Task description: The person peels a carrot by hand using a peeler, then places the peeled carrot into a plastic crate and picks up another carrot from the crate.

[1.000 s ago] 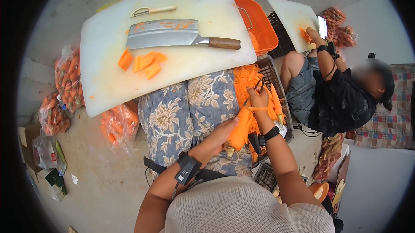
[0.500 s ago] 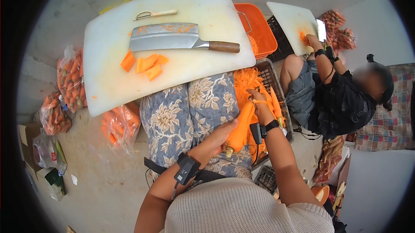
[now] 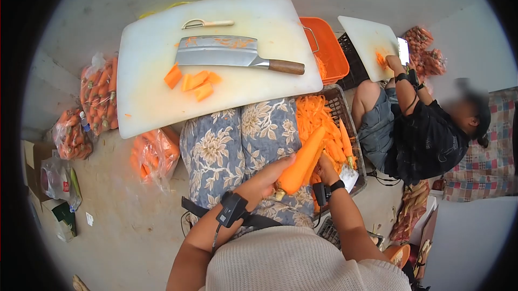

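Observation:
My left hand is closed around the lower end of a large peeled-looking carrot, which slants up and away over my lap. On the carrot's far right side is my right hand, its fingers curled and mostly hidden behind the carrot; what they hold is hidden. Under and beyond the hands, orange carrot peelings and more carrots fill a dark plastic crate. A cleaver, a peeler and several carrot chunks lie on the white cutting board.
Bags of carrots stand on the floor at left, with another bag nearer my knees. An orange bin sits behind the crate. At right, a seated person works with a knife at a second cutting board.
My right hand has moved down along the carrot toward me, from its upper end to beside its lower half. The left hand keeps its hold. The view has shifted slightly.

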### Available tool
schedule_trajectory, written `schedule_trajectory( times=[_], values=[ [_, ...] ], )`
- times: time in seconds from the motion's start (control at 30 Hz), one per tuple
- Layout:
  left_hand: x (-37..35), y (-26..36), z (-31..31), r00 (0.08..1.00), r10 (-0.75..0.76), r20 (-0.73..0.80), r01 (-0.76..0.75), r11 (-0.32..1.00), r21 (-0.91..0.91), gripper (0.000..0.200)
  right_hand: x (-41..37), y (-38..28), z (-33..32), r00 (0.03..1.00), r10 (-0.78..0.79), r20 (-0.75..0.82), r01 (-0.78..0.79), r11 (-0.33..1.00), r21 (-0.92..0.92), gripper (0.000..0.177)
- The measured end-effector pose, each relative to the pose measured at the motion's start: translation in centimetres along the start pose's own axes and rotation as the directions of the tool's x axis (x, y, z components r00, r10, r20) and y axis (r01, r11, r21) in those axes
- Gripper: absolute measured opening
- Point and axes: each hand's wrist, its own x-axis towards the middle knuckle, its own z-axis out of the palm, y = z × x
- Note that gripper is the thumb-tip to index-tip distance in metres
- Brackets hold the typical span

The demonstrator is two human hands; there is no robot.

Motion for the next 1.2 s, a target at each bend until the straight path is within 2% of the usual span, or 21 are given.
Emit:
schedule_trajectory(
  times=[0.03,0.07,0.1,0.13,0.2,0.23,0.27,0.33,0.37,0.4,0.43,0.47,0.53,0.6,0.77,0.83,0.9,0.97,1.03,1.13,1.2],
  values=[
    [0.2,-0.2,0.0,0.999,-0.008,-0.040,0.006,0.999,-0.042,0.047,-0.4,0.3,0.0,1.000,-0.001,-0.003,0.002,1.000,0.004,0.026],
    [0.4,-0.2,0.0,0.999,-0.014,-0.036,0.013,0.999,-0.037,0.047,-0.8,0.8,0.1,0.988,-0.087,-0.129,0.083,0.996,-0.035,0.027],
    [0.3,0.1,0.0,0.999,-0.035,0.017,0.036,0.994,-0.106,0.048,-1.8,0.8,0.5,0.952,-0.173,-0.251,0.157,0.984,-0.084,0.028],
    [0.2,0.3,0.0,0.996,-0.053,0.069,0.064,0.983,-0.173,0.049,-3.1,0.4,1.0,0.951,-0.171,-0.257,0.157,0.985,-0.074,0.028],
    [0.4,0.2,-0.3,0.995,-0.050,0.084,0.063,0.986,-0.157,0.050,-5.5,-1.2,2.2,0.806,-0.496,-0.323,0.454,0.868,-0.198,0.031],
    [0.4,0.2,-0.2,0.996,-0.029,0.079,0.043,0.983,-0.180,0.048,-6.5,-1.8,2.6,0.778,-0.575,-0.253,0.568,0.816,-0.107,0.034],
    [0.4,0.1,-0.1,0.997,-0.008,0.073,0.023,0.979,-0.203,0.047,-7.7,-2.4,3.1,0.776,-0.576,-0.255,0.571,0.814,-0.102,0.034],
    [0.3,0.0,0.0,0.998,0.004,0.069,0.010,0.980,-0.200,0.046,-10.5,-3.4,5.0,0.563,-0.813,-0.146,0.771,0.581,-0.262,0.038],
    [0.3,0.0,0.2,0.998,0.017,0.064,-0.004,0.979,-0.203,0.046,-12.0,-3.6,6.1,0.559,-0.816,-0.149,0.774,0.578,-0.258,0.038],
    [0.2,-0.1,0.4,0.998,0.018,0.066,-0.004,0.980,-0.198,0.046,-13.4,-3.6,7.5,0.525,-0.847,-0.087,0.813,0.529,-0.244,0.042],
    [0.1,-0.3,0.8,0.999,0.032,-0.002,-0.032,0.977,-0.209,0.045,-14.0,-3.4,8.6,0.487,-0.873,-0.024,0.848,0.479,-0.227,0.046],
    [0.0,-0.5,1.1,0.996,0.047,-0.071,-0.062,0.974,-0.218,0.045,-14.0,-3.1,9.3,0.485,-0.874,-0.024,0.850,0.477,-0.224,0.046],
    [0.4,-0.8,0.8,0.991,0.080,-0.110,-0.098,0.981,-0.169,0.044,-14.0,-2.6,10.5,0.300,-0.928,0.221,0.840,0.147,-0.523,0.053],
    [0.7,-0.9,0.4,0.983,0.110,-0.149,-0.129,0.984,-0.123,0.044,-13.4,-2.6,11.1,0.332,-0.912,0.240,0.811,0.146,-0.566,0.055],
    [0.6,-0.3,0.7,0.992,0.076,-0.099,-0.082,0.994,-0.065,0.042,-12.6,-3.3,11.1,0.403,-0.879,0.254,0.765,0.171,-0.621,0.054],
    [0.9,-0.2,0.7,0.992,0.072,-0.105,-0.080,0.994,-0.075,0.041,-11.7,-3.2,10.8,0.462,-0.861,0.212,0.768,0.269,-0.581,0.049],
    [1.0,-0.5,0.9,0.991,0.067,-0.119,-0.078,0.993,-0.089,0.040,-10.0,-3.5,10.2,0.491,-0.856,0.159,0.739,0.313,-0.596,0.046],
    [1.1,-0.8,1.2,0.984,0.081,-0.156,-0.084,0.996,-0.015,0.043,-8.0,-4.0,9.6,0.515,-0.850,0.109,0.712,0.354,-0.606,0.043],
    [1.2,-0.8,0.9,0.988,0.080,-0.130,-0.079,0.997,0.012,0.044,-6.5,-4.8,9.2,0.618,-0.785,0.041,0.673,0.501,-0.545,0.039],
    [1.3,-0.7,0.6,0.992,0.069,-0.104,-0.068,0.998,0.016,0.045,-5.2,-5.5,9.2,0.675,-0.737,0.032,0.651,0.575,-0.495,0.040],
    [1.2,-0.4,0.7,0.993,0.063,-0.101,-0.064,0.998,-0.006,0.045,-4.5,-5.5,9.4,0.673,-0.739,0.035,0.647,0.565,-0.513,0.041]
  ],
)
